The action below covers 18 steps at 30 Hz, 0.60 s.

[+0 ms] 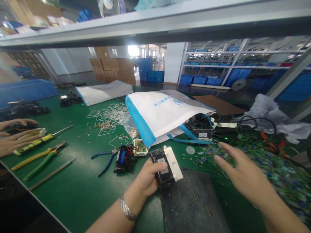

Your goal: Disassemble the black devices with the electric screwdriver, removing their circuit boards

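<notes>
Warehouse room, green bench [73,194]; white-and-blue fabric bag [160,116] with blue print too blurred to read. Left hand [148,179] grips black-and-white plastic module [166,166], labelled, over dark mat [191,204]. Right hand [239,171] spread open, holding nothing, above wire scraps [274,165].

Bare forearms, no sleeves; silver link bracelet [127,209] on left wrist.

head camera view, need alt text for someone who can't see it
Seen from above a green workbench, the person's left hand grips a black and white module while the open right hand hovers over a heap of wires and small parts. Blue pliers, a white and blue bag and a co-worker's hands lie beyond.
</notes>
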Tool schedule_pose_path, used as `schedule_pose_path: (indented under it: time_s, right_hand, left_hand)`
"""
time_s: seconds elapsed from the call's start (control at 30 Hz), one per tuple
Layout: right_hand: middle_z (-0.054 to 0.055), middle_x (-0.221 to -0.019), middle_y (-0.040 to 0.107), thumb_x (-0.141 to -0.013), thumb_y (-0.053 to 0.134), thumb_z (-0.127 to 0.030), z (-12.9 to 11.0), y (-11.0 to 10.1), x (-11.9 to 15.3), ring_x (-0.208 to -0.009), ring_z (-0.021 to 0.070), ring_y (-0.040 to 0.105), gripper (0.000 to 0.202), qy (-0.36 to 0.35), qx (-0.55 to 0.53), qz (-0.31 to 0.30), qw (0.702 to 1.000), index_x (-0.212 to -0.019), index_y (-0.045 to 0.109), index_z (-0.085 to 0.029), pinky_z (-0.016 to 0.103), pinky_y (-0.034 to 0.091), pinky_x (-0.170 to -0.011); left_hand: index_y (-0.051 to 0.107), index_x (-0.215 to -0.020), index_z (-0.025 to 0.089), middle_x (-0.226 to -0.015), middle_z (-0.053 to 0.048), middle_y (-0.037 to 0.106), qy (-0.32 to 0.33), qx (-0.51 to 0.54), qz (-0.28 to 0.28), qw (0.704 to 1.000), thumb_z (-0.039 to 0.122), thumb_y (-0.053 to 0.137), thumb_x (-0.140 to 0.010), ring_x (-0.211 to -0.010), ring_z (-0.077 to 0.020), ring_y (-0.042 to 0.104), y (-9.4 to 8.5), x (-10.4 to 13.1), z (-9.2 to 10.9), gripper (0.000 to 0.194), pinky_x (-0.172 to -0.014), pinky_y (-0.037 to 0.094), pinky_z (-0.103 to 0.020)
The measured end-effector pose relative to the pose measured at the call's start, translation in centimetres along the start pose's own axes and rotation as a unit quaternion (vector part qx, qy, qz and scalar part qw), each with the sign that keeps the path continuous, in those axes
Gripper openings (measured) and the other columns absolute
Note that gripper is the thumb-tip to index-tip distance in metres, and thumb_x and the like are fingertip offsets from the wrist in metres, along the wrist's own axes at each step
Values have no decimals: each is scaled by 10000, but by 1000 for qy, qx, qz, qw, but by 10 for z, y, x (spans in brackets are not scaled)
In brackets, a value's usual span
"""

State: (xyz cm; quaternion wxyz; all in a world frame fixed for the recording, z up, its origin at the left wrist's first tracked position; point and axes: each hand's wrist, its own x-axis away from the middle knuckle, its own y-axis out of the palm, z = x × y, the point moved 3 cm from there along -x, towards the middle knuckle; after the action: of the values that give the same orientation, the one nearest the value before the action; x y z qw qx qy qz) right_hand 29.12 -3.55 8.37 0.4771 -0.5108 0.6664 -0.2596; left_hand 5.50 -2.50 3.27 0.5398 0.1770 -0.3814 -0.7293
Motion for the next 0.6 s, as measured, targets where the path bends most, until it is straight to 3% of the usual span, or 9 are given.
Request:
schedule_pose_path:
  time_s: [0.07,0.17,0.23,0.4,0.6]
  right_hand:
    - [89,-1237,388,-814,385,-570,-25,25,9,-1107,263,404,605,7,-172,-131,976,-1271,346,-176,448,330,-954]
    - [86,-1295,320,-803,446,-583,-53,47,22,-1165,222,350,705,6,-313,-229,922,-1336,239,-169,395,299,-1000]
    - [91,-1298,314,-796,488,-562,-61,52,26,-1168,219,346,712,6,-348,-244,905,-1332,245,-162,382,290,-1007]
    - [92,-1253,376,-718,614,-486,-57,53,24,-1103,242,417,680,34,-355,-245,902,-1263,367,-161,389,336,-970]
    - [131,-1194,434,-655,672,-405,-55,58,21,-1016,249,491,721,67,-441,-255,858,-1242,386,-100,365,404,-907]
  left_hand:
    - [601,-898,78,-778,-82,652,-5,-31,-27,999,149,731,-539,-666,-172,604,4,3,-3,388,-646,490,-282]
    - [580,-928,84,-813,-80,638,-7,-73,-59,996,168,753,-533,-708,-168,588,8,5,-8,439,-674,463,-274]
    - [562,-948,95,-832,-76,628,-2,-93,-77,993,171,765,-524,-739,-174,578,10,6,-11,476,-696,449,-283]
    - [567,-902,81,-824,-85,617,-14,-115,-97,989,195,765,-540,-741,-174,565,9,3,-19,428,-710,428,-289]
    - [575,-896,70,-809,-92,617,-18,-103,-105,989,186,768,-531,-711,-170,559,9,2,-22,428,-702,426,-298]
